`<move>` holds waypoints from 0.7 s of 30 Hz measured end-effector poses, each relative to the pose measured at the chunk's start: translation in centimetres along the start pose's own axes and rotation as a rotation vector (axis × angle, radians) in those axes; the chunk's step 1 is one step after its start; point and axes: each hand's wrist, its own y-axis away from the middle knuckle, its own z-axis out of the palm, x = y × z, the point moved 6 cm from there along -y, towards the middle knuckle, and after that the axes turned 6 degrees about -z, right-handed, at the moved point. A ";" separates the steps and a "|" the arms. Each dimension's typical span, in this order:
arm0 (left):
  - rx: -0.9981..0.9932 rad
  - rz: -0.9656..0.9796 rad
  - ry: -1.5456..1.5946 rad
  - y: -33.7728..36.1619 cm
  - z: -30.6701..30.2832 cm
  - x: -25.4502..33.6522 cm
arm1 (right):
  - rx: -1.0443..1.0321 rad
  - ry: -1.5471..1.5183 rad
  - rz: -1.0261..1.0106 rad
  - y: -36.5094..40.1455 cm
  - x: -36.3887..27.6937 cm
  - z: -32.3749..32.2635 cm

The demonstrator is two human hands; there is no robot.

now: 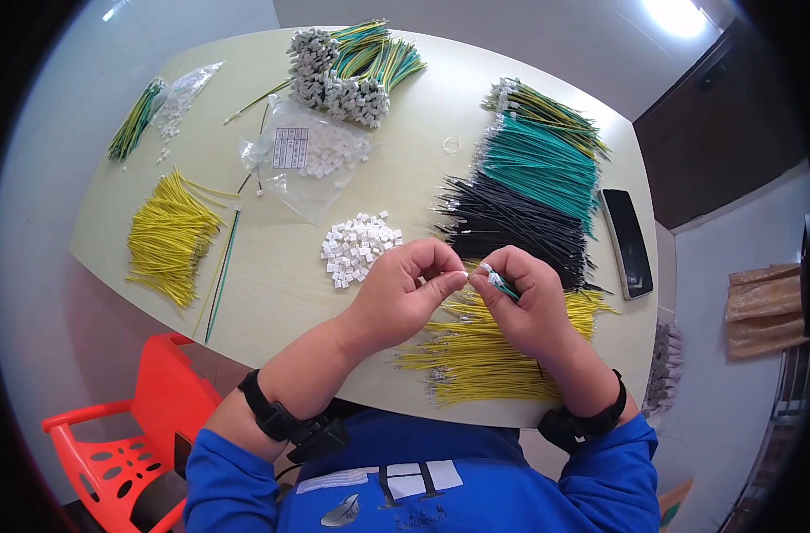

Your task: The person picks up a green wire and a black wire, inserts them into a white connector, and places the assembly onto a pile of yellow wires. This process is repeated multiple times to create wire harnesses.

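My left hand [405, 289] pinches a small white piece, mostly hidden by the fingertips; it looks like one of the white connector housings [361, 249] heaped just beyond it. Close beside it, my right hand [529, 302] is closed around a few wires [503, 284], at least one of them green, with pale ends showing between thumb and forefinger. The fingertips of both hands nearly meet. Under the hands lie yellow wires [489, 355] spread in a wide bundle, with black wires [512, 231] just beyond and green wires [538, 160] farther back.
Finished-looking harnesses with white connectors [343, 75] are piled at the back. A plastic bag of housings [307, 155] lies in front of them. Yellow wires [174, 240] sit at left, and a phone [628, 244] lies near the right edge. A red chair [156, 417] stands at lower left.
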 end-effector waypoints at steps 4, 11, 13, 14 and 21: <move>-0.008 -0.023 0.048 -0.1 0.2 0.2 | -0.021 0.103 0.024 -0.1 -0.7 -0.7; -0.062 -0.081 0.035 -0.1 0.1 -0.1 | 0.005 0.308 -0.079 -0.8 -1.5 -2.3; -0.053 -0.119 0.040 0.0 0.0 -0.2 | 0.104 0.368 -0.092 -1.9 -1.7 -4.3; -0.047 -0.137 0.042 0.0 -0.1 -0.3 | 0.106 0.373 -0.095 -2.6 -1.5 -5.2; -0.015 -0.127 0.017 -0.1 0.0 -0.1 | 0.056 0.881 0.080 -7.7 2.3 -7.8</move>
